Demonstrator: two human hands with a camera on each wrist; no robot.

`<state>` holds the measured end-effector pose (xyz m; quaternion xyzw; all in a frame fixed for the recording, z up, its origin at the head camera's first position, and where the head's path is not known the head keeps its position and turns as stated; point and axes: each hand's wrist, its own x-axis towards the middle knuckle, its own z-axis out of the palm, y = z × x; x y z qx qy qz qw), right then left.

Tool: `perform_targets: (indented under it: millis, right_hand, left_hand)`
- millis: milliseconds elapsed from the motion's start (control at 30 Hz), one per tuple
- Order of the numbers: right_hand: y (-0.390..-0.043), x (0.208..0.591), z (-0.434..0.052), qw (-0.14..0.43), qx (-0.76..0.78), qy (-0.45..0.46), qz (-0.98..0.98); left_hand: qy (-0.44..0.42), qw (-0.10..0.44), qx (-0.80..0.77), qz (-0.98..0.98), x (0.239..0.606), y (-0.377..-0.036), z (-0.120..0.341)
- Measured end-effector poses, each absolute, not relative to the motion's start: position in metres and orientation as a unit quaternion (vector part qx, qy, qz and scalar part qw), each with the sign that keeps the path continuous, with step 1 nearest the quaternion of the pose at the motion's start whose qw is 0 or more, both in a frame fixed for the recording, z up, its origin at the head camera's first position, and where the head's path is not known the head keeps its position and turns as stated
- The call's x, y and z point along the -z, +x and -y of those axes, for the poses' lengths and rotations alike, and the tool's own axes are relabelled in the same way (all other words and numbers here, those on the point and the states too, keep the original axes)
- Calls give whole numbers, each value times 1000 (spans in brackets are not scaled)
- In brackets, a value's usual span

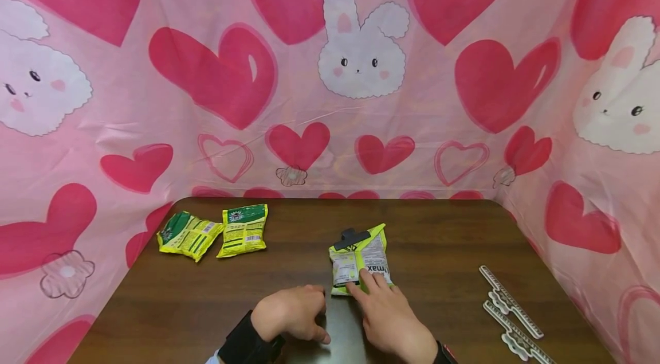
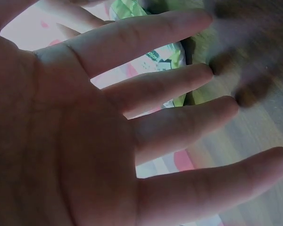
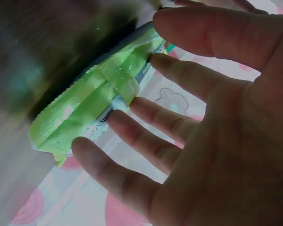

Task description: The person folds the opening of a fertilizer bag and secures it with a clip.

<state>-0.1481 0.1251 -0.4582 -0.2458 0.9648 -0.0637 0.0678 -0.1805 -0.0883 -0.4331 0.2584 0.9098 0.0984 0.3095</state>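
Note:
A green and white snack packet (image 1: 372,250) lies near the middle of the table, with a black clip (image 1: 352,238) across its far left corner. My right hand (image 1: 390,314) rests its fingertips on the near part of this packet. The right wrist view shows those fingers spread and nearly straight against the packet's (image 3: 80,115) printed side. To the left of the packet, my left hand (image 1: 292,311) is low over the table and holds nothing. Its fingers are spread and extended in the left wrist view, with the packet (image 2: 175,55) partly hidden behind them.
Two yellow and green packets, one tilted (image 1: 189,235) and one straighter (image 1: 244,231), lie at the back left of the brown table (image 1: 438,249). A ruler (image 1: 510,301) and a second ruler (image 1: 518,334) lie at the right. Pink patterned cloth (image 1: 361,117) surrounds the table's back and sides.

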Motion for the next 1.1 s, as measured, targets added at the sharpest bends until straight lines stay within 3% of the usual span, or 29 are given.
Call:
perform_targets:
  millis: [1100]
  right_hand:
    - [-164,464,-126,106,70,-214,-969]
  left_hand:
    - [258,325,-107,-904,435,-182,87]
